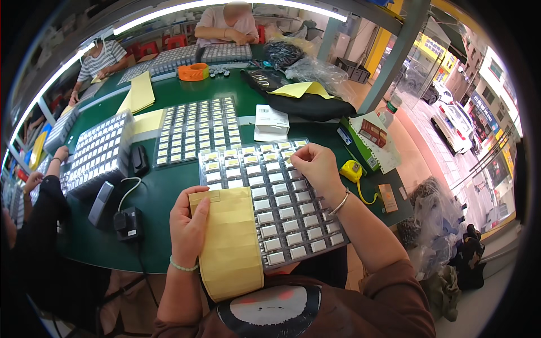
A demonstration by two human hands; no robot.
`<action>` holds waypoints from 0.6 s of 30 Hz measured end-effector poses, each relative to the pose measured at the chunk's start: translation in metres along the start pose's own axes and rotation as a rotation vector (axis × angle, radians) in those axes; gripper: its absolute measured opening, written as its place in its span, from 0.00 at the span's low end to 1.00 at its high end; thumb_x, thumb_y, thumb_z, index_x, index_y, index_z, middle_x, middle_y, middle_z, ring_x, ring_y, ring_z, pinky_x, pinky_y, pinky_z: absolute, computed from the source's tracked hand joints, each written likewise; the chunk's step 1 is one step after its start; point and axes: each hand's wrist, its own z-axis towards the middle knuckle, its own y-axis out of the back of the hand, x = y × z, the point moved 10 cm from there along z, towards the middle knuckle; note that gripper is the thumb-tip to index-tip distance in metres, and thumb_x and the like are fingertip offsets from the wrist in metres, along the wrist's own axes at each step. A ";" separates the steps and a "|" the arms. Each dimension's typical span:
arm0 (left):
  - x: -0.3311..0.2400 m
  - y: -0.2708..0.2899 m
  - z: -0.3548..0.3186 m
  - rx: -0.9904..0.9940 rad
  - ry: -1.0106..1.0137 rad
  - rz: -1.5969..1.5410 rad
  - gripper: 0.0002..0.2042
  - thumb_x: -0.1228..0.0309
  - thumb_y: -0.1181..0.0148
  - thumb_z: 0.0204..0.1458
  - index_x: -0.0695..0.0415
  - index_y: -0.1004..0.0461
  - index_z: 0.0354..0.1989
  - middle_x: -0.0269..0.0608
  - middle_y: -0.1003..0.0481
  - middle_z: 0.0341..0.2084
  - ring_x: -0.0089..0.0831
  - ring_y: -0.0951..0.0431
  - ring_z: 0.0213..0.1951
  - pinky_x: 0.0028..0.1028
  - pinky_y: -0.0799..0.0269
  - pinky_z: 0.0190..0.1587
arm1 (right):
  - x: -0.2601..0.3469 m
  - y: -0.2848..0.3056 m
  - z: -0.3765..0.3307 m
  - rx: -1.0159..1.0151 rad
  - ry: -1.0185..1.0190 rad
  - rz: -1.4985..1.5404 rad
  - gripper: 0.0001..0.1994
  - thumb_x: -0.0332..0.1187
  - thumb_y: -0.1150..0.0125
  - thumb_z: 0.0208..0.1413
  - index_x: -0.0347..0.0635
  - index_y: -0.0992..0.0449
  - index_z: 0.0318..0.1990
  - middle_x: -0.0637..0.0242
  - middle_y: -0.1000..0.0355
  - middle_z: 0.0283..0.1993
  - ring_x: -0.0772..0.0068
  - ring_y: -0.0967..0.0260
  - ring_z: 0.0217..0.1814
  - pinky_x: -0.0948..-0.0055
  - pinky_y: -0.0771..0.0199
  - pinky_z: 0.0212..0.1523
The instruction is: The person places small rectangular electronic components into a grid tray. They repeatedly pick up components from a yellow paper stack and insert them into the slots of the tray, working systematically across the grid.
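A clear plastic tray (pixel 290 225) of white rectangular pieces lies in front of me, its near end reaching past the table edge toward my lap. Small yellow patches show on the pieces in its far rows, while the nearer ones look plain white. My left hand (pixel 187 222) is closed on a yellow paper sheet (pixel 231 242), thumb on top, and the sheet covers the tray's left side. At the tray's far right corner, my right hand (pixel 316 168) pinches with thumb and forefinger close over a piece. Whatever is between those fingertips is too small to make out.
Beyond it lies another filled tray (pixel 197 132), beside a white box (pixel 271 123). A yellow tape measure (pixel 351 170) is to the right. Stacked trays (pixel 101 152), a black power adapter (pixel 128 223) and a co-worker's arm (pixel 51 174) are at left. Two people sit across the table.
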 end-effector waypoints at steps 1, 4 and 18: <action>0.000 0.000 0.000 -0.001 0.001 0.003 0.10 0.74 0.46 0.64 0.63 0.29 0.51 0.36 0.22 0.38 0.17 0.23 0.37 0.19 0.26 0.39 | 0.001 0.000 0.000 -0.003 -0.002 -0.016 0.06 0.30 0.32 0.48 0.35 0.20 0.30 0.64 0.21 0.27 0.76 0.26 0.28 0.75 0.26 0.33; 0.000 0.000 0.000 -0.015 0.014 -0.009 0.10 0.74 0.45 0.64 0.63 0.28 0.50 0.35 0.22 0.37 0.17 0.24 0.37 0.19 0.27 0.39 | 0.001 0.001 -0.001 -0.019 -0.011 -0.056 0.07 0.30 0.32 0.47 0.35 0.20 0.29 0.63 0.22 0.26 0.74 0.26 0.27 0.74 0.26 0.33; 0.001 -0.001 0.000 -0.006 0.038 -0.052 0.09 0.74 0.45 0.64 0.63 0.28 0.50 0.34 0.22 0.37 0.16 0.25 0.37 0.18 0.27 0.39 | -0.003 0.004 -0.001 -0.033 -0.068 0.012 0.07 0.30 0.32 0.48 0.35 0.21 0.29 0.66 0.23 0.25 0.78 0.27 0.26 0.75 0.28 0.30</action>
